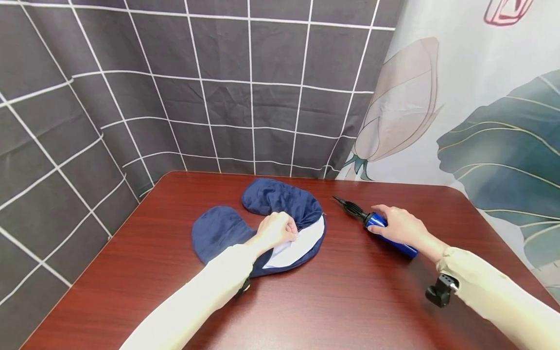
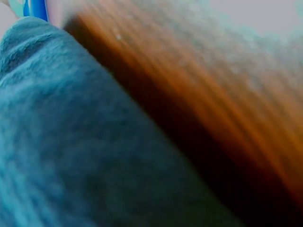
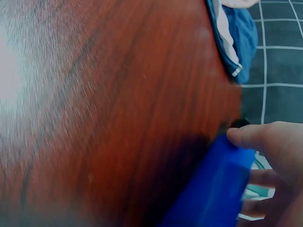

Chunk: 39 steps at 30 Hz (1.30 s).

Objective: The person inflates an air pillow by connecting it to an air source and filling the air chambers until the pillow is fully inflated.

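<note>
A navy plush U-shaped neck pillow (image 1: 220,233) lies on the table, unzipped along its right side, with white inner material (image 1: 306,245) showing in the opening. My left hand (image 1: 275,228) is at that opening, its curled fingers pinching the white material near the navy edge. On the right, my right hand (image 1: 400,226) grips a blue cylindrical tool (image 3: 210,184) from above, thumb on one side and fingers on the other. The tool's black tapered, slotted tip (image 1: 352,208) points toward the far left. In the left wrist view the pillow's plush cover (image 2: 85,127) fills the left side and hides my left hand.
Everything lies on a reddish-brown wooden table (image 1: 341,301). A dark grid-patterned curtain (image 1: 223,102) hangs behind and to the left. At the back right hangs a white curtain (image 1: 459,87) with large flower and leaf prints. A wrist camera (image 1: 442,290) sits below my right sleeve.
</note>
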Each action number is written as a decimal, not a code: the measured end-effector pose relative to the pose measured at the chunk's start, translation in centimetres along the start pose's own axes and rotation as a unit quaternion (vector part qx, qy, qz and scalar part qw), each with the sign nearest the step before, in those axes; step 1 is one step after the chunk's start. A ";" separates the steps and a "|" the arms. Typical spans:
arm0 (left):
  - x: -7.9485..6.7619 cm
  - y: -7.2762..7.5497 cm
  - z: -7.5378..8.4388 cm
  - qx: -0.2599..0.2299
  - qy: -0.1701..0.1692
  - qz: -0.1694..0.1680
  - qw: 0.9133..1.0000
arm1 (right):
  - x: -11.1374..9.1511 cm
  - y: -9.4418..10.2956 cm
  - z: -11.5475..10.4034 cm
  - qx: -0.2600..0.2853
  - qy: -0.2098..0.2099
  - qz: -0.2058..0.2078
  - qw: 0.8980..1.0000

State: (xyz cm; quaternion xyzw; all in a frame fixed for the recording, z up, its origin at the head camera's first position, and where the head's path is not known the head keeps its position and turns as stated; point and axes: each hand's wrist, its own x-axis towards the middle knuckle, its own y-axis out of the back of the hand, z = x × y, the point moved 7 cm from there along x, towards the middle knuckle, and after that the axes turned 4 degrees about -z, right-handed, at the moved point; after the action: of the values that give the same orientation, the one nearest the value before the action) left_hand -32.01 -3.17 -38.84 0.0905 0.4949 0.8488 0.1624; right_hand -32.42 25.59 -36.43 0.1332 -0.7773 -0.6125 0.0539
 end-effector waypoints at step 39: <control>0.0 -0.2 -0.2 -0.006 0.000 -0.004 1.000 | -1.5 1.8 -4.2 -0.007 0.168 -0.004 0.986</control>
State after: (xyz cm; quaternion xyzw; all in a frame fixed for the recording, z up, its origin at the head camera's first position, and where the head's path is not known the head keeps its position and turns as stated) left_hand -32.02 -3.30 -39.11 0.0880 0.4903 0.8510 0.1663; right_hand -30.23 22.45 -33.59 0.2367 -0.7523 -0.5872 0.1826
